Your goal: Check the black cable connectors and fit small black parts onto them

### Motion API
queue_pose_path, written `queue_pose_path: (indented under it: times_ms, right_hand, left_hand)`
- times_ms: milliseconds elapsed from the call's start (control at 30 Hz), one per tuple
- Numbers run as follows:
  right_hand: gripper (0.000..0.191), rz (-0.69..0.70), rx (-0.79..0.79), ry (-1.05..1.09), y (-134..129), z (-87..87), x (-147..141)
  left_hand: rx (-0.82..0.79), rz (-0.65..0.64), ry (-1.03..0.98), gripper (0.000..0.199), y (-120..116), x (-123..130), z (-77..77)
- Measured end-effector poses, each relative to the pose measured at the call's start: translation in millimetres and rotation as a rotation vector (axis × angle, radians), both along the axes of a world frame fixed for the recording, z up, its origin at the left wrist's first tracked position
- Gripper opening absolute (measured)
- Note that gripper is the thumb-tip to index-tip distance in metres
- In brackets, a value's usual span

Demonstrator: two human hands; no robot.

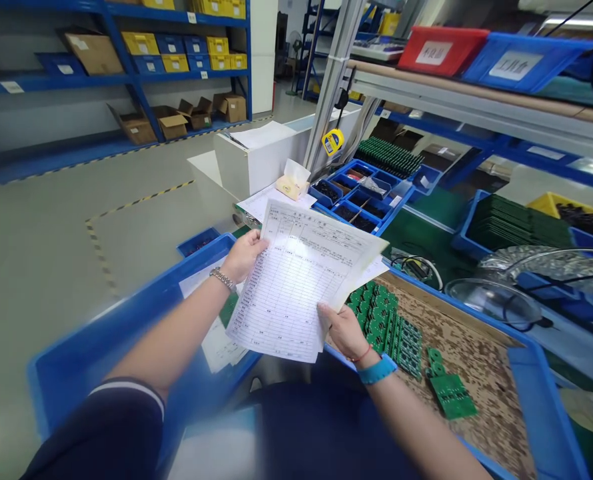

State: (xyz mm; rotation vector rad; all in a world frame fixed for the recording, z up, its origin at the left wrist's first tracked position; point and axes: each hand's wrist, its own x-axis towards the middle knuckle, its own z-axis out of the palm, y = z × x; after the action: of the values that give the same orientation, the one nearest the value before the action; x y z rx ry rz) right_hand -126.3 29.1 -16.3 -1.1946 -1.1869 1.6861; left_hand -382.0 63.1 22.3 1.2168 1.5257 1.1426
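Note:
A stack of printed form sheets (296,280) is held up in front of me, tilted, with a table of rows on the top page. My left hand (245,255) pinches its upper left edge, thumb on the front. On the lower right edge, my right hand (345,328) grips the sheets, fingers partly hidden behind them. Below the right hand, a blue tray (521,373) holds green circuit boards (376,313) on a brown speckled board. Under my left forearm stands a blue bin (101,347) with loose papers (216,347) in it.
A tissue box (292,183) stands on papers beyond the sheets. Compartmented blue bins (361,193) hold dark parts. A yellow tape measure (333,142) hangs from the metal post (329,87). Red (441,50) and blue bins sit on the upper shelf. Blue racks (116,80) stand at left.

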Motion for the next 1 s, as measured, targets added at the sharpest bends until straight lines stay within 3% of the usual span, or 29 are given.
queue_pose_path:
  times_ms: [133, 300, 367, 467, 600, 667, 733, 800, 900, 967, 1000]
  right_hand:
    - [0.03, -0.21, -0.094, -0.119, 9.7, -14.9, 25.1]
    - [0.025, -0.397, -0.042, -0.259, 41.6, -34.4, 70.8]
    - [0.023, -0.414, -0.031, -0.315, 58.0, -39.3, 76.2]
    - [0.02, -0.39, -0.024, -0.396, 84.4, -41.6, 72.4]
    - [0.033, -0.354, 0.031, -0.525, 104.3, -33.4, 69.9]
    - [0.047, -0.343, 0.094, -0.588, 95.1, -27.1, 69.1]
    - [0.055, -0.293, 0.152, -0.623, 69.6, -22.1, 60.8]
    - [0.053, -0.122, 0.18, -0.596, 32.9, -18.8, 41.9]
    - [0.051, 0.372, 0.14, -0.34, -19.3, -13.6, 7.1]
    - [0.038, 0.486, 0.03, -0.222, -36.6, -9.1, -1.0]
    - [0.033, 0.46, -0.022, -0.214, -38.2, -7.3, 3.8]
  left_hand:
    - [-0.191, 0.066, 0.301, 0.035, -17.3, -17.6, -53.8]
    - [-0.51, 0.155, 0.52, 0.051, -72.8, -53.8, -122.9]
    - [-0.598, 0.175, 0.539, 0.053, -88.4, -60.0, -141.7]
    - [-0.64, 0.194, 0.518, 0.047, -98.2, -60.7, -157.4]
    - [-0.599, 0.203, 0.411, 0.04, -103.3, -59.1, -157.2]
    - [-0.552, 0.185, 0.311, 0.034, -107.4, -58.4, -147.7]
    - [-0.485, 0.144, 0.194, 0.026, -111.2, -52.6, -132.2]
    - [-0.417, 0.086, 0.088, 0.022, -112.9, -36.2, -112.6]
    - [-0.301, -0.044, -0.057, 0.021, -109.9, 9.9, -85.2]
    - [-0.148, -0.191, -0.158, 0.02, -104.5, 42.7, -76.3]
    - [-0.102, -0.227, -0.104, 0.019, -101.0, 54.3, -76.1]
